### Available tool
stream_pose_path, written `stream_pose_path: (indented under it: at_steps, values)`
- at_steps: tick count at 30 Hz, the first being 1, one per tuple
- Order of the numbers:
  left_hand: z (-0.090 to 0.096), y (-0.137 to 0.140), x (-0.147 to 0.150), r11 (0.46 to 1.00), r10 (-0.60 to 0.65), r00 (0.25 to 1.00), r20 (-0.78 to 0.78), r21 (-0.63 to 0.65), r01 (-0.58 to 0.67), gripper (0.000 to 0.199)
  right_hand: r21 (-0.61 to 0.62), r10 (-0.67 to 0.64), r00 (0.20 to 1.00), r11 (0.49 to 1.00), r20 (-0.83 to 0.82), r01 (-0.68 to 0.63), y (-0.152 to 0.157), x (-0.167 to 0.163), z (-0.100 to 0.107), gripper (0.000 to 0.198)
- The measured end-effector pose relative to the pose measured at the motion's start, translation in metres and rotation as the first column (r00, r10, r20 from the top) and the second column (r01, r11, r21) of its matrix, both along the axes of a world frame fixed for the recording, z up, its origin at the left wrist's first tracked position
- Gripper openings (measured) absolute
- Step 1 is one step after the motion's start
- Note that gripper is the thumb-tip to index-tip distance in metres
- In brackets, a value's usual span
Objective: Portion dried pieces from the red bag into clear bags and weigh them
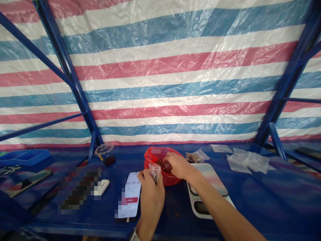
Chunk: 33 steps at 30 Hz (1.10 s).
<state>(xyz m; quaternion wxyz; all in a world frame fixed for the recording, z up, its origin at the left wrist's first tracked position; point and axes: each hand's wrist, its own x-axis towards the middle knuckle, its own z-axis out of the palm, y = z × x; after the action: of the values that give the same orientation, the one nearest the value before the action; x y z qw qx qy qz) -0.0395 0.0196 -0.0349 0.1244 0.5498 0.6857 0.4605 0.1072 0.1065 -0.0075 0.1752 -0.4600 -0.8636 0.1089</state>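
Observation:
My left hand (150,194) holds a small clear plastic bag (154,170) upright by its mouth, just in front of a red plastic bag (155,154) full of dark brown pieces. My right hand (177,165) reaches into the red bag's opening, fingers pinched on some of the dark pieces (162,164). Both hands are close together above the blue table (263,201).
A white digital scale (208,190) lies right of the red bag, under my right forearm. A phone showing a timer (131,197) lies left of my left hand. Filled small bags (197,156), empty clear bags (247,160), a plastic cup (105,152) and a blue tray (25,157) stand around.

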Motion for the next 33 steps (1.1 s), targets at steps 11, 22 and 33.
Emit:
stream_pose_path:
  at_steps: [11, 22, 33]
  values:
    - [-0.002, 0.014, -0.009, 0.994, -0.045, 0.981, 0.187, -0.094, 0.063, 0.015, -0.084, 0.014, 0.999, 0.996, 0.051, -0.01, -0.015, -0.02, 0.006, 0.032]
    - [-0.008, 0.018, -0.009, 0.995, 0.045, 0.829, 0.558, -0.095, 0.009, 0.013, -0.207, 0.107, 0.991, 0.971, -0.075, -0.121, -0.013, -0.013, 0.009, 0.05]
    - [-0.006, 0.016, -0.01, 0.993, -0.117, 0.921, 0.372, 0.077, 0.095, 0.014, -0.292, 0.034, 0.936, 0.945, -0.351, -0.144, 0.008, 0.01, -0.002, 0.044]
